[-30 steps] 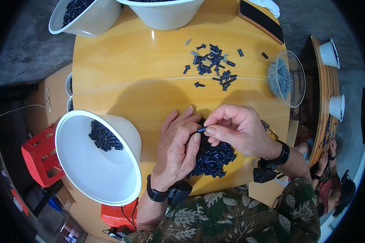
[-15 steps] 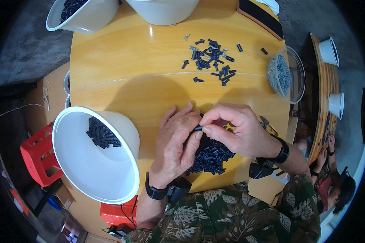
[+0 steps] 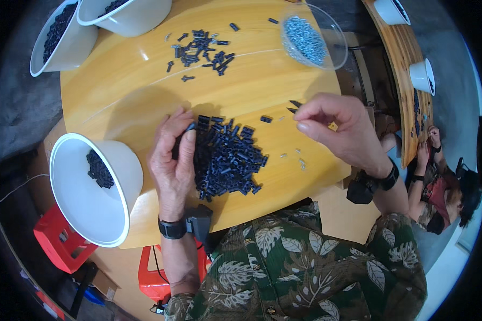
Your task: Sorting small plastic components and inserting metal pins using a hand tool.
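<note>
My left hand (image 3: 172, 155) is at the left edge of a pile of short black plastic tubular pieces (image 3: 227, 158). Its thumb and forefinger pinch one small black tube (image 3: 191, 127). To the right, my right hand (image 3: 340, 128) is raised with thumb and forefinger curled toward each other; whatever lies between them, if anything, is too small to make out. Just behind it a pair of pliers (image 3: 294, 107) shows its dark jaws and a bit of yellow handle, the rest covered by the hand.
A white bucket (image 3: 124, 211) with black pieces stands left, and two more buckets (image 3: 83, 37) (image 3: 158, 13) at the far left. Beyond the pile lie loose black parts (image 3: 198, 48). A clear tub holds silvery screws (image 3: 305, 40). Another person (image 3: 436, 192) sits at a bench on the right.
My hands have come apart: the right has moved away to the right, while the left keeps a black tube. The whole view has shifted, uncovering more of the pile.
</note>
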The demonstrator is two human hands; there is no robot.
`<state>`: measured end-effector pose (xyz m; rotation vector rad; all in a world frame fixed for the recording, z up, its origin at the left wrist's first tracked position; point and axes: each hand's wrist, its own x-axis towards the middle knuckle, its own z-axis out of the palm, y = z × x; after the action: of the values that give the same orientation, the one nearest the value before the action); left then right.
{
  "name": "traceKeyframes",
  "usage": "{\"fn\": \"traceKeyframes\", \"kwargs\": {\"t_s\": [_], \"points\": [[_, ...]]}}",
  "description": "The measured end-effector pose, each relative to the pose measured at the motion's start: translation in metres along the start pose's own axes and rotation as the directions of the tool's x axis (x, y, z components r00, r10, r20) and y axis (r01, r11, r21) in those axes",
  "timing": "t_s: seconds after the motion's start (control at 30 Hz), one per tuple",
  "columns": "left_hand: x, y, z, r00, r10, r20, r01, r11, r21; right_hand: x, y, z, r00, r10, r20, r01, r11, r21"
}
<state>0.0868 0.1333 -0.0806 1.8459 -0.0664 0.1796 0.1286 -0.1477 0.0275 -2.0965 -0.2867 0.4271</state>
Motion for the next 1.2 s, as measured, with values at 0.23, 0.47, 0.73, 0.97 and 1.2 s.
{"fn": "traceKeyframes", "kwargs": {"t_s": [0.23,0.47,0.73,0.97,1.2], "points": [[-0.002,0.012,0.004,0.998,0.045,-0.051,-0.039,0.992,0.118,-0.041,0.073,0.002,0.914,-0.26,-0.31,0.056,0.84,-0.54],[-0.013,0.025,-0.001,0.982,0.146,-0.117,-0.114,0.963,0.243,-0.02,0.076,0.014,0.929,-0.326,-0.173,0.114,0.7,-0.705],[-0.051,0.063,0.007,0.983,0.03,-0.183,-0.043,0.997,-0.064,-0.048,0.057,0.011,0.945,0.18,-0.273,-0.209,0.975,-0.081],[-0.098,0.09,0.038,0.993,-0.112,-0.044,0.074,0.857,-0.51,-0.088,-0.009,0.046,1.0,-0.016,0.025,-0.001,0.834,0.551],[-0.123,0.1,0.045,0.989,-0.124,-0.076,0.055,0.804,-0.592,-0.102,-0.026,0.065,0.965,-0.251,0.07,0.242,0.963,0.115]]}}
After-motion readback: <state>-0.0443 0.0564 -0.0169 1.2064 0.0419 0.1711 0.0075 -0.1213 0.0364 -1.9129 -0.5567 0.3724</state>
